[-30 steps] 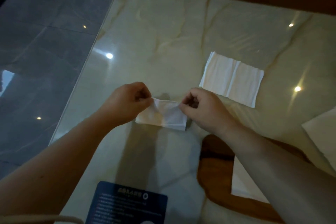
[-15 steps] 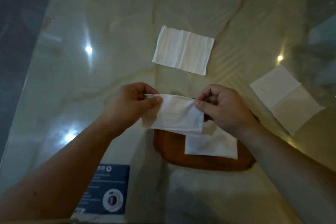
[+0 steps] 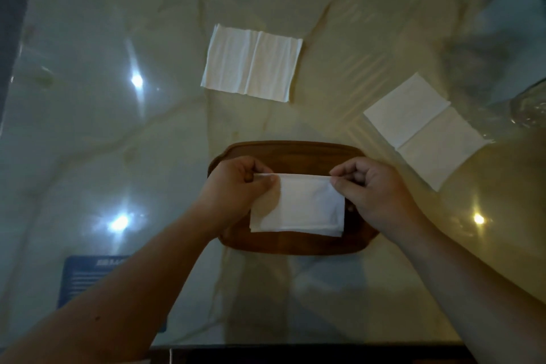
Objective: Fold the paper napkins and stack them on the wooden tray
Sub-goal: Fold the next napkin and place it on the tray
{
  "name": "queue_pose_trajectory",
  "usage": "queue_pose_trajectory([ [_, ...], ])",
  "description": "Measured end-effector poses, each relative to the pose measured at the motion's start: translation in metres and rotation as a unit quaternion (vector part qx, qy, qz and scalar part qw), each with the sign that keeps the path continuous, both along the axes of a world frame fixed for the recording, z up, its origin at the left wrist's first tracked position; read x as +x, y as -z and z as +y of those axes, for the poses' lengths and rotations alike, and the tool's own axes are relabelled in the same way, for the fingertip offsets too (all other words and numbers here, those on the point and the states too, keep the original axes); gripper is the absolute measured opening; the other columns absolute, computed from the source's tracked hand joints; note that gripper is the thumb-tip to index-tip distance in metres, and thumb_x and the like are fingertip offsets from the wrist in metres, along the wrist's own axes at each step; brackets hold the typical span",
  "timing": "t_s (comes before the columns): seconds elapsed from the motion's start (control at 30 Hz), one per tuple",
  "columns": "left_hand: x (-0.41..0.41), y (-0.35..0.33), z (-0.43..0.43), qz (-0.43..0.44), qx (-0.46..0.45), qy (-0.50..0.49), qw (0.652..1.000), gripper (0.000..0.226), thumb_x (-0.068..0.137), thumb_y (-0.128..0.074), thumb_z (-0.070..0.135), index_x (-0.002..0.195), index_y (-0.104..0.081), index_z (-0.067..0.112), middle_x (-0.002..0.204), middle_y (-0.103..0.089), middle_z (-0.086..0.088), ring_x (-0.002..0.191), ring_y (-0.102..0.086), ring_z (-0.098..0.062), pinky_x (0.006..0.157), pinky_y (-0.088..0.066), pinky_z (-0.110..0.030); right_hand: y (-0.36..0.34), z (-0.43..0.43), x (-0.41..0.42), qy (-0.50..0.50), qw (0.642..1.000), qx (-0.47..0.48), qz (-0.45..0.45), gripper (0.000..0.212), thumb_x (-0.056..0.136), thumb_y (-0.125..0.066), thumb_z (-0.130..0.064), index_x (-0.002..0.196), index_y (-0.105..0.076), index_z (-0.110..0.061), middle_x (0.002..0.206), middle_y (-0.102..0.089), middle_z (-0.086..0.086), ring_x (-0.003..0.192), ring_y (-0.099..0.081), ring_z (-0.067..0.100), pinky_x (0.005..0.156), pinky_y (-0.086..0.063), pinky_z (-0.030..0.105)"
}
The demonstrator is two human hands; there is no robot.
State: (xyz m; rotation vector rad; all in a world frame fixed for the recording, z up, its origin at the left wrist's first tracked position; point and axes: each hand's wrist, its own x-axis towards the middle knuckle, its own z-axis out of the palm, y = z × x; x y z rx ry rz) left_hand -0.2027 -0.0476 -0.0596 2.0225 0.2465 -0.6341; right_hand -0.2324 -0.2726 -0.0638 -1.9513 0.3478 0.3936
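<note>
Folded napkin (image 3: 298,204) has moved from the bare table (image 3: 118,127) to over the wooden tray (image 3: 292,151), left hand (image 3: 236,189) and right hand (image 3: 372,186) each pinching a top corner; release should stack it, two flat napkins (image 3: 251,62) still unfolded.

Item: blue card (image 3: 88,281) at your near left on the surface (image 3: 118,142); it bears a pale heading and several lines of small print, all too blurred for you to read; part of it lies under your left forearm; no other text, label, brand or number shows.
</note>
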Motion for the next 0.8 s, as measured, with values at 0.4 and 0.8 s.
queue_pose_trajectory([
  [0.4,0.002,0.005,-0.011,-0.042,0.126,0.100,0.986,0.013,0.085,-0.063,0.032,0.074,-0.057,0.037,0.073,-0.061,0.010,0.068,-0.061,-0.008,0.057,-0.054,-0.032,0.010,-0.007,0.001,-0.074,0.991,-0.092,-0.058,0.007,0.083,-0.065,-0.020,0.077,-0.062,-0.020,0.067,-0.063,-0.003,0.063,-0.058,0.009,0.052,-0.044,0.017],
  [0.8,0.032,-0.003,0.009,-0.158,0.251,0.171,0.940,0.016,0.082,-0.059,0.042,0.093,-0.056,0.031,0.084,-0.059,0.010,0.072,-0.058,-0.013,0.065,-0.056,-0.038,0.009,-0.011,0.017,-0.152,0.948,-0.244,-0.139,0.013,0.079,-0.067,-0.035,0.085,-0.058,-0.027,0.078,-0.050,-0.014,0.068,-0.049,0.004,0.056,-0.035,0.018],
])
